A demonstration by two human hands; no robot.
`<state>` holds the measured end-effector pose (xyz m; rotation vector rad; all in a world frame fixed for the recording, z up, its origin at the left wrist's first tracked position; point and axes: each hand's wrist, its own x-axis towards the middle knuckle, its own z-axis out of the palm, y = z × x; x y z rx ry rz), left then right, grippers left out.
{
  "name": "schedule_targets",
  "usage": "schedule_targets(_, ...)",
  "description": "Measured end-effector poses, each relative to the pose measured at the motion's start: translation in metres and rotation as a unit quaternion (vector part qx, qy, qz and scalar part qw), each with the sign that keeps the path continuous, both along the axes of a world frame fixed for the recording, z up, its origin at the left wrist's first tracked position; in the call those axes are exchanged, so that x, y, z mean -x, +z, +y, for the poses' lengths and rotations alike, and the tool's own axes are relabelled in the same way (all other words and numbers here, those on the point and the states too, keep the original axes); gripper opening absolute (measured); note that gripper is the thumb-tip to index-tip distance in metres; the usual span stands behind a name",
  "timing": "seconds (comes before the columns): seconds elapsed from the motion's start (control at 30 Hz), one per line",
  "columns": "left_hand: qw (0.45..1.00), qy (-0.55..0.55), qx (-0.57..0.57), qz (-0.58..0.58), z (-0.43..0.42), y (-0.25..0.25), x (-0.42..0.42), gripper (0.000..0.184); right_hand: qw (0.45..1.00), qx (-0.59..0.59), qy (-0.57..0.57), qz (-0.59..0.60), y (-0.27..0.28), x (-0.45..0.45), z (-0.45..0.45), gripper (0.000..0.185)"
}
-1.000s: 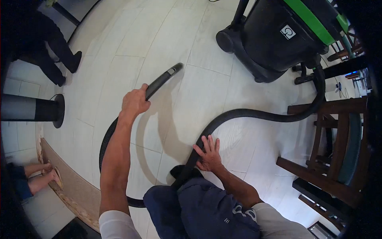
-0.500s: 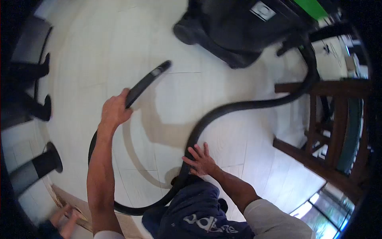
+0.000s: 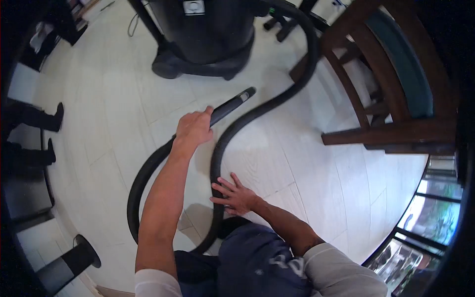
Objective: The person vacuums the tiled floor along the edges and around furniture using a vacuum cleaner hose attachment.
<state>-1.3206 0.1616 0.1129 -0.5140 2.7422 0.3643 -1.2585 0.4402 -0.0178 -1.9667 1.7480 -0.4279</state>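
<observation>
My left hand (image 3: 194,127) is wrapped round the black handle tube (image 3: 230,108) of a vacuum hose, whose bare end points up and right over the pale floor. From that grip the ribbed hose (image 3: 141,185) loops down past my forearm and back beside my legs. My right hand (image 3: 236,194) lies with its fingers spread against the rising part of the hose, not closed round it. The hose curves up to the black vacuum cleaner (image 3: 203,39) at the top.
A dark wooden chair (image 3: 381,131) with a green pad stands at the right. Another person's dark-clothed legs (image 3: 34,118) show at the left. A grey and black cylinder on a round base (image 3: 74,262) stands lower left. Windows (image 3: 430,222) are at the lower right.
The view has swung, so the vacuum cleaner sits further left and the chair looks nearer. The tube's end is now closer to the hose's curve. Both hands keep their places on tube and hose.
</observation>
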Motion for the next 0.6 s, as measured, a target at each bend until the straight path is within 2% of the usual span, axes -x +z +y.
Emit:
schedule_targets(0.1, 0.998, -0.034, 0.048, 0.007, 0.019, -0.008, 0.046, 0.055, 0.992, 0.103, -0.041, -0.054, -0.001, -0.002, 0.005, 0.086)
schedule_targets(0.13, 0.997, -0.044, 0.056, 0.017, 0.021, -0.005, 0.049, 0.056, 0.991, 0.103, -0.065, -0.054, 0.004, -0.009, 0.009, 0.086)
schedule_targets(0.2, 0.993, -0.066, 0.083, 0.047, 0.017, 0.012, 0.044, 0.057, 0.995, 0.040, -0.076, 0.049, 0.015, -0.018, 0.013, 0.089)
schedule_targets(0.27, 0.989, -0.080, 0.101, 0.068, 0.026, 0.039, 0.009, 0.057, 0.989, 0.082, -0.112, 0.055, 0.007, -0.020, 0.019, 0.092)
schedule_targets(0.33, 0.990, -0.069, 0.099, 0.067, 0.044, 0.072, -0.030, 0.057, 0.996, 0.005, -0.078, 0.032, 0.014, -0.013, 0.020, 0.091)
schedule_targets(0.37, 0.992, -0.054, 0.098, 0.056, 0.055, 0.082, -0.045, 0.057, 0.996, 0.006, -0.089, 0.027, 0.018, -0.010, 0.016, 0.091)
schedule_targets(0.43, 0.993, -0.095, 0.063, 0.027, 0.085, 0.082, -0.059, 0.058, 0.997, -0.042, -0.038, -0.048, 0.029, -0.009, 0.000, 0.088)
schedule_targets(0.53, 0.987, -0.154, 0.027, -0.022, 0.118, 0.049, -0.052, 0.068, 0.997, -0.053, -0.048, -0.017, 0.014, -0.020, -0.013, 0.087)
schedule_targets(0.6, 0.988, -0.147, 0.038, -0.030, 0.119, 0.027, -0.029, 0.065, 0.997, -0.051, -0.044, -0.047, 0.014, -0.016, -0.014, 0.088)
